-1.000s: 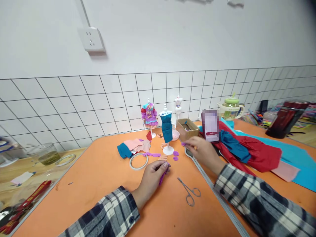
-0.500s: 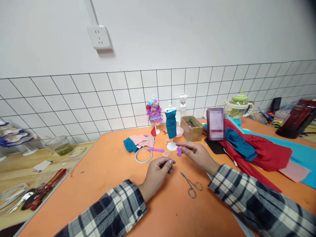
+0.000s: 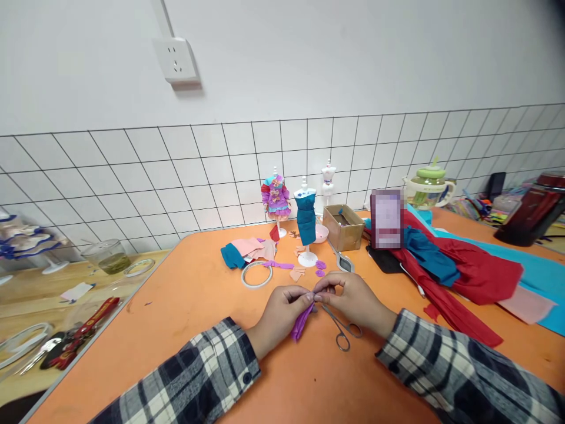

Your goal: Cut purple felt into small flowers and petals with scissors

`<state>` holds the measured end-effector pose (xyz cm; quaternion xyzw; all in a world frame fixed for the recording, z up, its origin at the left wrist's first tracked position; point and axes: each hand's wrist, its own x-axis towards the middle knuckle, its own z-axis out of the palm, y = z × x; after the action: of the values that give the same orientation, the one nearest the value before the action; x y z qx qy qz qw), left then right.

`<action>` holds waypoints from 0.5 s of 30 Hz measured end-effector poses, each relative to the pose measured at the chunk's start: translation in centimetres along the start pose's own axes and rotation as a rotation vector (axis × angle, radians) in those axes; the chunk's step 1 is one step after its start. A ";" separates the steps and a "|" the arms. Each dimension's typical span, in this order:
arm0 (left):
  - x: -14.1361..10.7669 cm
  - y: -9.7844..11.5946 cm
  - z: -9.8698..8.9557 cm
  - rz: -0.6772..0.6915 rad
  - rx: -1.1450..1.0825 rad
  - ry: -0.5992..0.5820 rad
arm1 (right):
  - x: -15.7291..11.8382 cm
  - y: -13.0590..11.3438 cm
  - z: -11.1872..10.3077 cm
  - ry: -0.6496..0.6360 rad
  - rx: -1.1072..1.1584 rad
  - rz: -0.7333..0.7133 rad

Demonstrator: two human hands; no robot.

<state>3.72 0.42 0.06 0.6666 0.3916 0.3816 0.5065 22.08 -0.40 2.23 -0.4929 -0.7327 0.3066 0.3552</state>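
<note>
In the head view, my left hand is closed in a pinch on a piece of purple crepe paper, which hangs below the fingertips. My right hand meets it at the paper's gathered top end, thumb and fingers pinched together there. Small scissors lie on the table beside the right fingers, blades partly under that hand. Just beyond the hands stands a mini mannequin in a teal strapless dress. Purple scraps, peach scraps and a roll of tape lie around its base.
Behind are a doll form in a ruffled purple outfit, a bare white form and a cardboard box. At right are a phone, red paper and a teapot. Keys lie at left on another surface.
My right hand has moved in from beside the mannequin's base to join the left. The purple paper now shows below the left fingers. A grey-handled tool by the box is uncovered.
</note>
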 end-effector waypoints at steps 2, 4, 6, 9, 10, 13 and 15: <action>0.0 0.1 -0.1 0.000 -0.039 -0.027 | 0.0 0.1 0.0 0.009 -0.021 -0.009; 0.1 0.0 -0.1 -0.003 -0.060 -0.036 | 0.0 0.1 0.1 0.031 -0.039 -0.011; 0.3 -0.1 0.1 -0.013 -0.040 -0.035 | 0.1 0.3 0.3 0.052 -0.041 0.008; 0.5 -0.4 0.4 -0.034 0.035 -0.020 | 0.2 0.5 0.6 0.056 -0.021 0.046; 0.5 -0.5 0.4 -0.045 0.054 -0.018 | 0.3 0.5 0.7 0.055 -0.015 0.051; 0.7 -0.6 0.1 -0.069 0.060 0.006 | 0.3 0.4 0.4 0.077 -0.045 0.067; 0.8 -0.6 -0.6 -0.095 0.025 0.055 | -0.1 0.2 -0.2 0.063 -0.210 0.086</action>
<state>3.42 1.45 -0.33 0.6427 0.4414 0.3704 0.5049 22.36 -0.44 2.19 -0.5678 -0.7274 0.2274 0.3110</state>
